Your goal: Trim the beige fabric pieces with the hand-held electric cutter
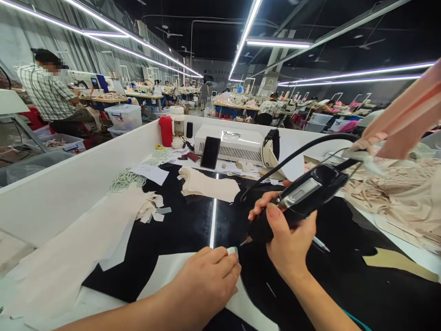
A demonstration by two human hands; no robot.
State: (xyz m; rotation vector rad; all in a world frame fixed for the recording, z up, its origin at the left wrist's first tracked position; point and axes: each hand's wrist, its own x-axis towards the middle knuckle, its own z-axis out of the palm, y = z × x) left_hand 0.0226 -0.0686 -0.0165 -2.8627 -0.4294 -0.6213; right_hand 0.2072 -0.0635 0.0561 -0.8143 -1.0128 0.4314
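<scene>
- Head view: my right hand point(291, 243) grips the black tool point(310, 191), likely hefty, best held mid-body.
- My left hand point(213, 278) pinches the white piece point(167, 273), probably light, pliable.

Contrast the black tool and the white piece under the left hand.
The black tool is bulky; the white piece is thin. The black tool tilts in the right hand; the white piece lies on the dark surface under the left hand. Both are being handled.
</scene>
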